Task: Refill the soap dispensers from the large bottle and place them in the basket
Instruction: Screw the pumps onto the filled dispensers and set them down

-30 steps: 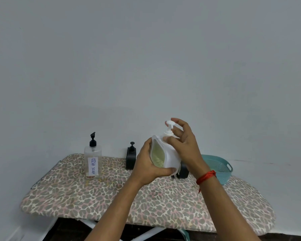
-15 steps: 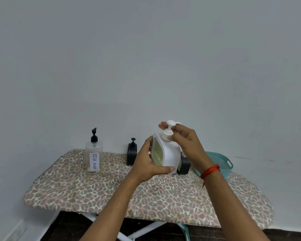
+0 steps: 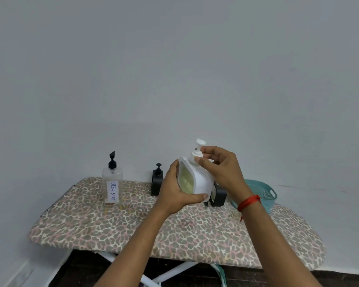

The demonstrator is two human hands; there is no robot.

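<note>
Since a second ago, right hand [image 3: 220, 168] has shifted off the pump top down to the collar, and the white plastic soap dispenser with a pale green window [image 3: 195, 179] sits a bit more upright. Left hand [image 3: 175, 194] is wrapped around dispenser body, thumb under the base, holding it in air above the leopard-print ironing board [image 3: 133, 228]. Right fingertips pinch the white pump collar [image 3: 197, 155]; looks like twisting it, tightening or loosening unclear.

To do it well: keep body still in left hand, turn only collar, keep dispenser vertical so soap stays in, don't squeeze the sides.

Clear square large bottle with black pump and "DISH SOAP" label [image 3: 112, 186] stands far left, well apart. Two black dispensers [image 3: 158, 181] stand behind the hands; the right one is partly hidden. Teal plastic basket [image 3: 261, 193] sits at the right rear near the board's edge, behind the right wrist. Front of board is open for setting down.
</note>
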